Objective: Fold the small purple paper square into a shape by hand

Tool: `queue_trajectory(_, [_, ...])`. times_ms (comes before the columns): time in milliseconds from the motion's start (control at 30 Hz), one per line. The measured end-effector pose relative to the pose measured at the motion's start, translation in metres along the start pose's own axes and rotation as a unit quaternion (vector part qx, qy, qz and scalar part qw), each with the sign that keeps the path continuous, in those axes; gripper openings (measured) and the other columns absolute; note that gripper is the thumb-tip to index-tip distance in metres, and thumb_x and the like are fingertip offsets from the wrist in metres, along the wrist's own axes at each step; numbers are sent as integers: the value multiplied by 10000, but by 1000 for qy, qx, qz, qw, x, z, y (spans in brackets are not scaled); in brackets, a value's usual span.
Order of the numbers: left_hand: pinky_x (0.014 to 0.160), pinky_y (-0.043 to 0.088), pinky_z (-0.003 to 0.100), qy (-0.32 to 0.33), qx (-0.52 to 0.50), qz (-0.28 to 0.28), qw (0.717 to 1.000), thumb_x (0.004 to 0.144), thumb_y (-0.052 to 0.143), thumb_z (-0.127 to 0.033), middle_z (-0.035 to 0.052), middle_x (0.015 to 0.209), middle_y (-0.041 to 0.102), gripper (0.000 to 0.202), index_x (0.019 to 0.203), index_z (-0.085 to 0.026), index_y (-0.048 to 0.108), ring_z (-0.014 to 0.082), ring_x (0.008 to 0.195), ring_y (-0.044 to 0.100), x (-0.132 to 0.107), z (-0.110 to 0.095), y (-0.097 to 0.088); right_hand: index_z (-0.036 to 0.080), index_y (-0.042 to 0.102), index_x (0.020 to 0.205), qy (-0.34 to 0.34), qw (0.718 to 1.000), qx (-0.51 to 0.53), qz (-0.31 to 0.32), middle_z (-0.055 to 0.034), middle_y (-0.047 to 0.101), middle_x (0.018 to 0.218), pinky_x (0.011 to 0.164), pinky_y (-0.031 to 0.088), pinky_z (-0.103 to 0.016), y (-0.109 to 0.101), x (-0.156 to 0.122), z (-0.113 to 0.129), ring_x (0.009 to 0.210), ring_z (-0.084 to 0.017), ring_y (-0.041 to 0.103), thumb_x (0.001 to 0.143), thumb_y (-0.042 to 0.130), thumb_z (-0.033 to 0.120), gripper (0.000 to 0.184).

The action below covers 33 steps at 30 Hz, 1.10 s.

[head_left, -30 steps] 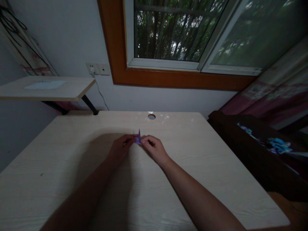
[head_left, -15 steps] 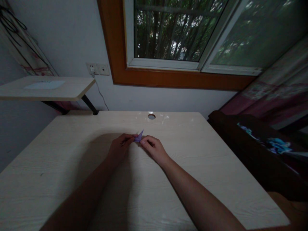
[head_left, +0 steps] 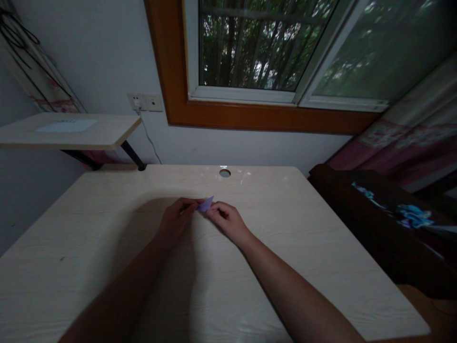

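Both hands meet mid-bench, a bit beyond centre. Left hand (head_left: 176, 220): grip pinched narrow on the near-left end of a small purple folded paper piece (head_left: 206, 204), fingertips curled in. Right hand (head_left: 228, 221): grip also pinched narrow on the paper's right side, thumb and forefinger closed on it, other fingers tucked under. The paper sits between the two sets of fingertips with its pointed tip angled up and right. Can't tell whether it touches the surface or is held just above it. Fold detail is too small and dark to read.

The pale wood-grain bench (head_left: 107, 228) has a round cable hole (head_left: 224, 173) near its far edge, well apart from the hands. Both forearms lie low over the bench.

Surroundings:
- light wooden shelf (head_left: 107, 133) at far left, white sheet (head_left: 66, 126) on it
- white wall socket (head_left: 145, 102) with a cable running down
- window with an orange-brown wooden frame (head_left: 250, 119), trees outside
- dark wooden furniture (head_left: 374, 228) just beside the bench's right edge
- patterned pink curtain (head_left: 410, 138) behind it
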<state>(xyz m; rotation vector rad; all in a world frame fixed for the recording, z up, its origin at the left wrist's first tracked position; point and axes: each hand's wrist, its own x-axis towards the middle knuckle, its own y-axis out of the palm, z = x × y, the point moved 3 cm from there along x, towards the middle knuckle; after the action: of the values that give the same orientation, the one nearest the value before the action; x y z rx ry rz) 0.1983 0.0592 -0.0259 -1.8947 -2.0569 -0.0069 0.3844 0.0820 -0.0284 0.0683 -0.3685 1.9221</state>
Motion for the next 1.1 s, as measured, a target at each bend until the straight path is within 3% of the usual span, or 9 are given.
queue_trajectory(167, [948, 505, 360, -5, -30, 9, 999, 886, 601, -402, 81, 1088, 739, 230, 943, -185, 655, 206, 1034, 675, -1, -5, 0, 187, 686, 893, 5, 1000, -3, 8, -12, 633, 789, 650, 424, -249, 0, 0, -3, 692, -136, 535, 839, 640, 388, 214])
queue_trajectory(433, [904, 511, 359, -6, -45, 21, 999, 887, 593, -393, 89, 1067, 740, 217, 924, -183, 628, 208, 1000, 676, -2, -5, 2, 175, 671, 809, 20, 1000, 0, -2, 24, 542, 672, 607, 381, -227, 0, 3, -9, 630, -119, 478, 845, 628, 398, 231])
queue_trajectory(667, [754, 521, 318, -39, 12, -34, 999, 819, 652, -413, 33, 878, 703, 247, 931, -197, 608, 184, 813, 658, 3, 9, -1, 176, 654, 774, 15, 1000, -1, 10, 26, 518, 649, 591, 383, -227, 0, 1, -6, 604, -117, 460, 855, 611, 425, 265])
queue_trajectory(867, [728, 508, 302, -46, -13, 16, 999, 790, 685, -403, 41, 926, 689, 309, 1011, -197, 623, 187, 822, 646, 2, 14, 3, 175, 647, 759, -10, 998, -58, 33, 19, 511, 655, 588, 385, -228, 1, 0, -8, 610, -117, 444, 875, 593, 405, 264])
queue_trajectory(1100, [722, 502, 293, -57, -35, 23, 997, 814, 658, -399, 26, 878, 688, 266, 971, -186, 628, 173, 790, 634, 4, 11, 1, 187, 588, 689, -22, 996, -79, 39, 25, 499, 637, 573, 365, -228, 1, -1, -3, 600, -116, 452, 877, 591, 393, 279])
